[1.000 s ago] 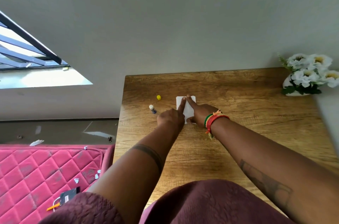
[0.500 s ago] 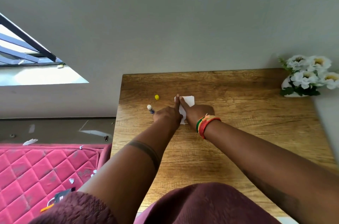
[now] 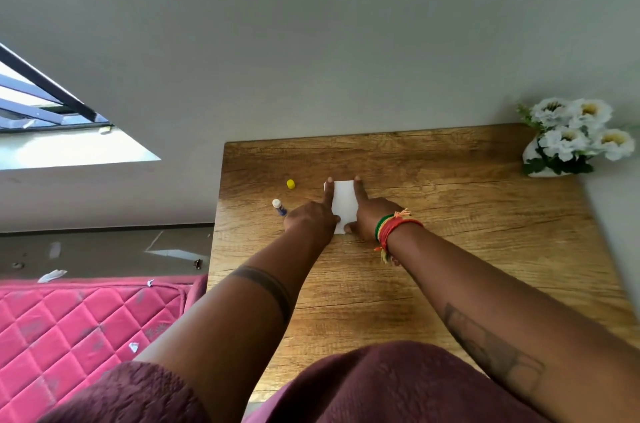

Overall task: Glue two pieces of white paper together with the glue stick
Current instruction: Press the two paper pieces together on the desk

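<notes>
The paper [image 3: 344, 206] lies flat at the centre of the frame, on the bench [image 3: 450, 214]. It looks light, thin and easily creased or slid, so flat pressure along its edges probably suits it better than pinching. The left hand [image 3: 311, 220] lays a straight forefinger along its left edge; the right hand [image 3: 369, 214] does likewise on the right edge, neither grip closed round anything. Just left stand the glue stick [image 3: 278, 207], uncapped, and its yellow cap [image 3: 291, 183]. Flowers [image 3: 575, 138] sit at the upper right.
</notes>
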A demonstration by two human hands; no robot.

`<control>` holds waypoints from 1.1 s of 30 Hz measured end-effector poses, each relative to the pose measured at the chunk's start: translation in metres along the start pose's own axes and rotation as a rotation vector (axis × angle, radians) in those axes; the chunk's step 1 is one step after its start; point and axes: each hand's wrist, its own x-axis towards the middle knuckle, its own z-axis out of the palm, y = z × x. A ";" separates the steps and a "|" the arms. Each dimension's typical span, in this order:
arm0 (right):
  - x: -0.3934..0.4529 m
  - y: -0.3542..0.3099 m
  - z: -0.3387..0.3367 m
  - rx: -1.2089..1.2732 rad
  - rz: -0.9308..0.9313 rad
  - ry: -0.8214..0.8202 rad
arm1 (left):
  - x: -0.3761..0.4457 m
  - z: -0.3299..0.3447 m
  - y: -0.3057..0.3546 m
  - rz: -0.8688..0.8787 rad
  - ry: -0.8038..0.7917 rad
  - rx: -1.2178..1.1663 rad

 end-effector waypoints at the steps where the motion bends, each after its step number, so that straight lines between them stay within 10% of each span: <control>1: 0.000 0.000 0.000 -0.004 -0.004 -0.010 | 0.001 0.001 -0.001 0.000 0.008 0.000; 33: 0.004 0.000 0.002 -0.044 -0.006 0.003 | -0.026 0.028 0.005 0.031 0.253 0.128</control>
